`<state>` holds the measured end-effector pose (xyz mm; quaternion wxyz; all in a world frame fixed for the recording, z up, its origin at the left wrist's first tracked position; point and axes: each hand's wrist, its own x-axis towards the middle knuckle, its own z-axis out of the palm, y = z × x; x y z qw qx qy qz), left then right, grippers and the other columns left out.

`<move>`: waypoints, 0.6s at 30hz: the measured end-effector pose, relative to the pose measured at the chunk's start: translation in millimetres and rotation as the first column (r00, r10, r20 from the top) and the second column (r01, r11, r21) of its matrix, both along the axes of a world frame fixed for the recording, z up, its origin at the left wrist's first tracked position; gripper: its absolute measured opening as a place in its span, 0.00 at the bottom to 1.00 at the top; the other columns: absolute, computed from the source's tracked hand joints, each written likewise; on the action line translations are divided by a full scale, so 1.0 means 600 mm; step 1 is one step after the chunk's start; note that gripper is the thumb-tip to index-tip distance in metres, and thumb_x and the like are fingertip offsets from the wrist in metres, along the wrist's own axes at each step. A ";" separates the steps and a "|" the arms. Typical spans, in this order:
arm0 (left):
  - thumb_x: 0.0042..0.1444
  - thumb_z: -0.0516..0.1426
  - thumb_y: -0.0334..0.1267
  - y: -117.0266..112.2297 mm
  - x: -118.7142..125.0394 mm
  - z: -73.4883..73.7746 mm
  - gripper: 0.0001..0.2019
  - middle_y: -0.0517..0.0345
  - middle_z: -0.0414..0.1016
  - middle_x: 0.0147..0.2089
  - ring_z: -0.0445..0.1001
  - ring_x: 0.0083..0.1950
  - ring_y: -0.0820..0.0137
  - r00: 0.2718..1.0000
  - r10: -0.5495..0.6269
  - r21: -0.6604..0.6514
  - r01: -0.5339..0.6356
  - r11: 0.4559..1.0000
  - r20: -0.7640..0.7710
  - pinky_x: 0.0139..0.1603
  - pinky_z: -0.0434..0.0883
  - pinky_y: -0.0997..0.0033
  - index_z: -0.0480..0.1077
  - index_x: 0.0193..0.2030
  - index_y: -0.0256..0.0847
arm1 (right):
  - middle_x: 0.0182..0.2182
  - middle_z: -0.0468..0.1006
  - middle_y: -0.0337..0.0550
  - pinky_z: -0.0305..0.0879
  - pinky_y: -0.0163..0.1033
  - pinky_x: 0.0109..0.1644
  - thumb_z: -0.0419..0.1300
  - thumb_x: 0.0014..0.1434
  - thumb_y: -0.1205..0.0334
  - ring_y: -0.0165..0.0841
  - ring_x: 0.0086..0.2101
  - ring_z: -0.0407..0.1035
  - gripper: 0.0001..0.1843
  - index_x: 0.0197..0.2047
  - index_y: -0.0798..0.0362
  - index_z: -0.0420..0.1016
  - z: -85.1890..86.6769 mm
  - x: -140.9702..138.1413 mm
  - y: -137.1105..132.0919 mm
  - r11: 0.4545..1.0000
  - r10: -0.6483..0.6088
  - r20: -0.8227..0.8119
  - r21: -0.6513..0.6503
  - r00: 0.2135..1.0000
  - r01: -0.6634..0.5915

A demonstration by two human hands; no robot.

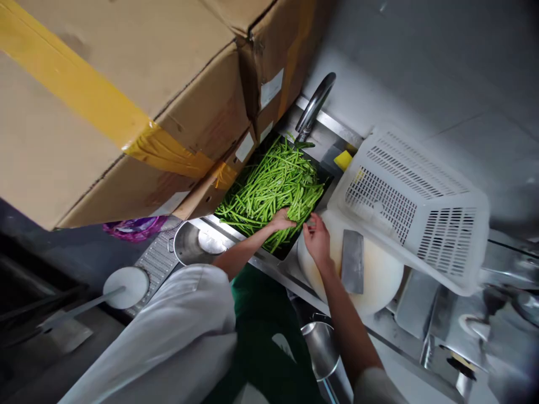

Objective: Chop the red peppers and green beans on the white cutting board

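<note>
A large heap of long, thin green beans [273, 185] fills the dark sink basin in front of me. My left hand [283, 219] reaches in at the near side of the heap, its fingers closed around some of the beans and partly covered by them. Just right of it, over the basin's edge, is my right hand [316, 237], fingers bent and drawn together close to the bean ends. Whatever lies between those fingertips is too small to make out. Beside my right forearm, a cleaver [352, 261] lies flat on a round, pale chopping board [385, 275].
Taped cardboard boxes [189, 101] crowd the left side. A curved faucet [315, 104] rises behind the sink. On the right, a white perforated basket [442, 241] rests tilted by the board. Metal pots [191, 244] stand below, near a yellow sponge-like piece [343, 161] by the sink.
</note>
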<state>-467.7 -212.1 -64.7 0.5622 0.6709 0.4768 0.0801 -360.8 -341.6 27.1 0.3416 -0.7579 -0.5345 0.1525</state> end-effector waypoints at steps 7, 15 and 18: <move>0.41 0.66 0.34 0.025 -0.062 0.071 0.21 0.61 0.77 0.34 0.73 0.35 0.71 0.916 -0.087 -0.012 0.100 0.995 0.393 0.37 0.70 0.75 0.75 0.45 0.33 | 0.41 0.73 0.48 0.70 0.41 0.45 0.53 0.65 0.56 0.36 0.37 0.69 0.18 0.55 0.56 0.70 0.016 0.003 0.110 0.978 0.163 0.068 0.122 0.984 -0.171; 0.37 0.67 0.34 0.066 -0.071 0.068 0.25 0.61 0.79 0.37 0.75 0.36 0.68 0.903 -0.127 -0.077 0.174 0.982 0.410 0.40 0.72 0.71 0.76 0.47 0.35 | 0.32 0.73 0.44 0.64 0.41 0.42 0.53 0.54 0.67 0.39 0.33 0.67 0.09 0.38 0.52 0.71 0.053 0.011 0.140 0.995 -0.097 0.295 0.037 0.950 0.090; 0.37 0.69 0.34 0.062 -0.073 0.068 0.26 0.57 0.81 0.41 0.77 0.41 0.67 0.881 -0.070 -0.152 0.159 0.976 0.468 0.48 0.72 0.68 0.75 0.47 0.34 | 0.34 0.73 0.45 0.65 0.41 0.42 0.52 0.55 0.67 0.38 0.34 0.67 0.12 0.42 0.54 0.72 0.077 0.024 0.136 0.978 -0.158 0.254 0.172 0.954 0.117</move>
